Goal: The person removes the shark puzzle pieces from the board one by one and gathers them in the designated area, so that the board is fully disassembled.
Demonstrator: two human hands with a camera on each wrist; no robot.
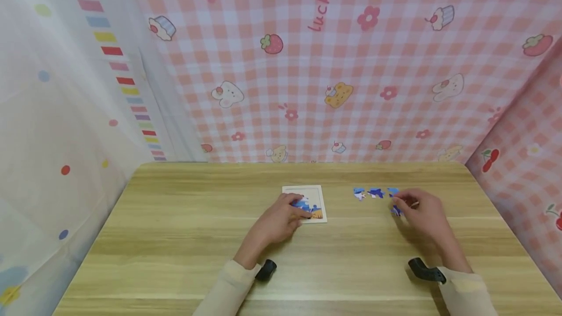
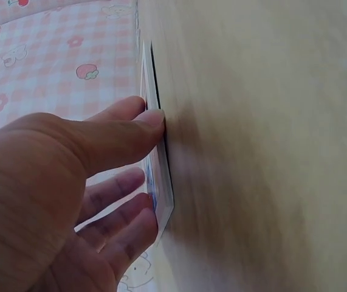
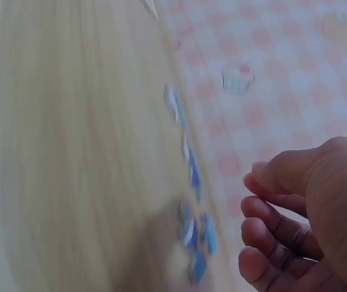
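Puzzle board [image 1: 313, 193] lies beneath the left hand [image 1: 281, 214], whose loosely spread fingers touch it. Puzzle pieces [image 1: 376, 193] lie near the right hand [image 1: 420, 209], its fingers bent; whether thumb and forefinger pinch one, I cannot tell.

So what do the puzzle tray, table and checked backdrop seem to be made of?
Puzzle tray: probably smooth card or board; thin, straight pale edges. Table: perhaps wood or laminate, faintly glossy; streaky grain. Checked backdrop: likely matt printed fabric; slight creases.
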